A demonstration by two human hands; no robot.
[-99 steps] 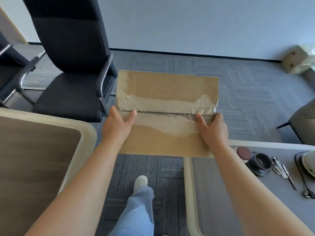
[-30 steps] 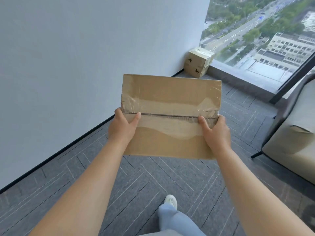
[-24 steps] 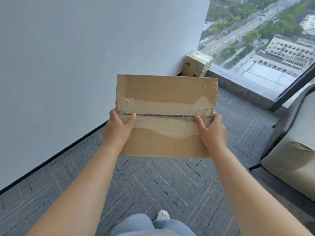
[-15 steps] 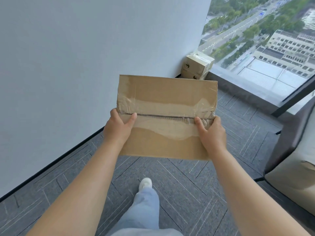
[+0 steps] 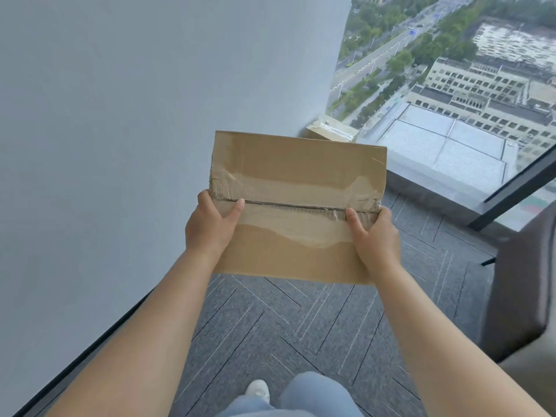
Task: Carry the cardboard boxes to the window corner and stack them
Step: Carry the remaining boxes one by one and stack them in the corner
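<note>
Left hand [image 5: 210, 225] and right hand [image 5: 374, 233] are gripping the flat brown taped cardboard box [image 5: 298, 179] by its side edges, thumbs on top. Another taped cardboard box [image 5: 331, 131] is sitting in the window corner just beyond it, grey chair [image 5: 520, 284] standing at right.

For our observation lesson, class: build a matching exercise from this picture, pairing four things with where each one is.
Things: 1 taped box; 2 corner box; 3 white shoe; 4 dark chair.
Places: a right edge of view; b bottom centre of view; c gripped by left hand and right hand; d mostly hidden behind the taped box, beside the window.
Pairs: 1-c; 2-d; 3-b; 4-a.
</note>
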